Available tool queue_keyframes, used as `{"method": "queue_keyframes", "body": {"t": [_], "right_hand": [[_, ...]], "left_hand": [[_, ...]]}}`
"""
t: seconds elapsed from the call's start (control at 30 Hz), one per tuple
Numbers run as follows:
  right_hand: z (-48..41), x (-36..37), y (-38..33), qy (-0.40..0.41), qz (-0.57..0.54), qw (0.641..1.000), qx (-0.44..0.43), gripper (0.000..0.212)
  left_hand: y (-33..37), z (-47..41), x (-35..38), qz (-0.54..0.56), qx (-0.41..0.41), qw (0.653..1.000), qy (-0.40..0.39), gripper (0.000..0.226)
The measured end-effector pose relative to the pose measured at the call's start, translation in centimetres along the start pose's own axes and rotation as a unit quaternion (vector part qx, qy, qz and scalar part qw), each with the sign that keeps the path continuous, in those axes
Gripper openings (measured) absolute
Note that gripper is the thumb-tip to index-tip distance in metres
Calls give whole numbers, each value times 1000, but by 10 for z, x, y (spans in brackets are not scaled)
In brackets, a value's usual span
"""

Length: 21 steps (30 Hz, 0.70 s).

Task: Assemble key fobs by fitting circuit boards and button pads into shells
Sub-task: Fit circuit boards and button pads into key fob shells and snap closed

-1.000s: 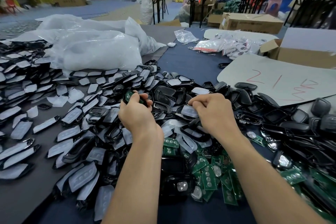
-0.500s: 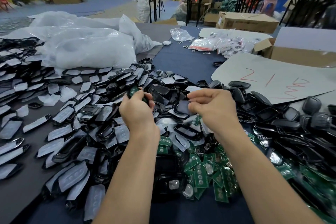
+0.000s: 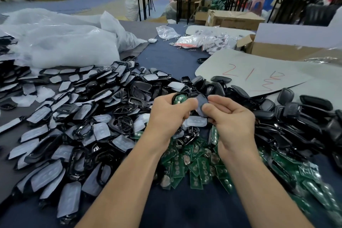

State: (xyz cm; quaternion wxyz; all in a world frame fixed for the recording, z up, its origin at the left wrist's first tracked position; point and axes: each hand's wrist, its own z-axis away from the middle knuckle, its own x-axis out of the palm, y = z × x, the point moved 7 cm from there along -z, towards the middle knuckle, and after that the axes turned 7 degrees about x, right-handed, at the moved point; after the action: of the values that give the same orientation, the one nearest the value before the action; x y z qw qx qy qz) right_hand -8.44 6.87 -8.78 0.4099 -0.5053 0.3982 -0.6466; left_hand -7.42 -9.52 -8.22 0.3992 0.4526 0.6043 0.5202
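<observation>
1. My left hand [image 3: 165, 114] is raised over the middle of the table, fingers curled round a black plastic key fob shell [image 3: 175, 96] with a green circuit board [image 3: 179, 99] seated in its open face
2. My right hand [image 3: 232, 123] is just beside it, thumb and fingertips pinching a small grey rubbery button pad [image 3: 201, 106] by its near edge
3. The two hands are close together, and the pad sits between them, right at the tip of my left thumb; whether it touches the shell I cannot tell
4. Below my wrists lies a loose heap of green circuit boards with round silver contacts [image 3: 194, 165], on the dark blue table cover [image 3: 166, 57]
5. To the left spreads a wide pile of black shell frames with pale translucent pads [image 3: 83, 116], many overlapping
6. To the right is a pile of dark closed shell halves [image 3: 296, 116], with more green boards near the right edge
7. Behind the left pile sit large white plastic bags [image 3: 64, 46]
8. On the far right lies a flat grey card sheet with red handwriting [image 3: 249, 74], and beyond it an open brown cardboard box [image 3: 288, 51]
</observation>
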Motion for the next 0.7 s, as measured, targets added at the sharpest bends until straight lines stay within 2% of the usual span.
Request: {"method": "queue_keyframes", "body": {"t": [0.13,0.27,0.4,0.53,0.6,0.63,0.7], "right_hand": [[-1,7,6,-62,24,997,28,17],[-1,13,10,-128,30,990,59,21],[-5,7,8,-64,35,997,36,7],[-12,-9,-2,7,61,998,-17,16],[-13,-9,-6,-9,87,996,-31,17],[-13,-8,-6,-26,92,995,-32,17],[-13,-5,-7,-59,90,994,-26,18]], "left_hand": [[0,-2,-8,13,-10,999,46,24],[-7,-5,-10,72,-42,993,80,32],[-5,-6,-10,20,3,996,87,33],[2,-2,-5,-20,51,996,76,21],[4,-2,-7,-7,58,995,77,6],[4,-2,-8,-13,56,996,71,7],[2,-3,-10,-36,42,997,58,21]]}}
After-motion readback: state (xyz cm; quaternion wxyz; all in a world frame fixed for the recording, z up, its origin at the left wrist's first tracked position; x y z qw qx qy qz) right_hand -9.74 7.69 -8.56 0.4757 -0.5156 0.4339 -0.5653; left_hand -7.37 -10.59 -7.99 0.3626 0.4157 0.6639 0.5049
